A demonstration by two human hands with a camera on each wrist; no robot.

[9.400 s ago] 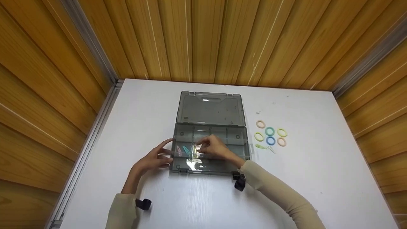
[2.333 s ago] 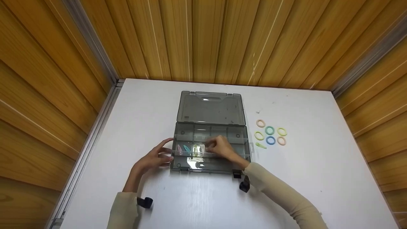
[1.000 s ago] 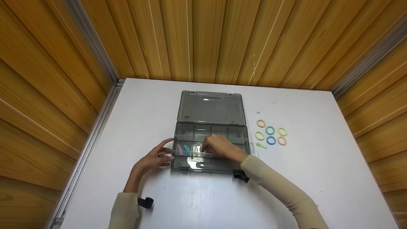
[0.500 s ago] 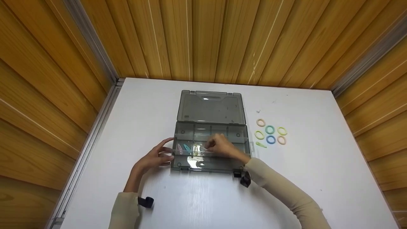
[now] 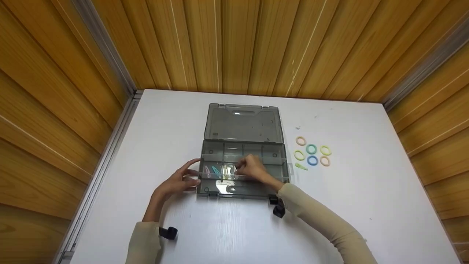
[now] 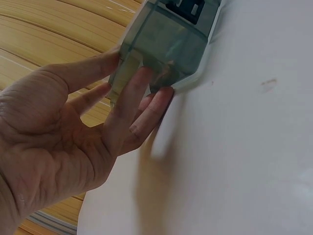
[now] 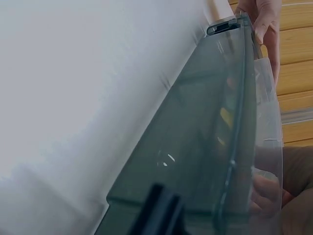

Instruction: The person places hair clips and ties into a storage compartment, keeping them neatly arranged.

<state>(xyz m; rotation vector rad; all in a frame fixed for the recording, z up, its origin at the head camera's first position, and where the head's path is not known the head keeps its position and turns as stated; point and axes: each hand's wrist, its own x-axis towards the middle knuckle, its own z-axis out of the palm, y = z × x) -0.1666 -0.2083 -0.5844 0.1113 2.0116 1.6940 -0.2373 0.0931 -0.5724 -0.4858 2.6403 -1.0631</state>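
A pale clip [image 5: 235,169] is held, as far as can be judged, between the curled fingers of the right hand [image 5: 253,169] in the middle row of the box [image 5: 242,190], just right of the yellow clip [image 5: 225,172]. The left end of the box is touched by the left hand [image 5: 176,184], whose fingers are loosely spread and not wrapped around it. The clip can be expected to be very light, thin and stiff, with a smooth, rather slippery surface; it is hardly fragile, and is best taken by its flat sides near the broader end. Compared with the earliest frame, the pale clip is no longer seen on the table [image 5: 366,176], where only the green clip [image 5: 301,167] is now left below the coloured rings [image 5: 312,160]; the right hand has been shifted slightly rightward, while the left hand has been kept at the same end.
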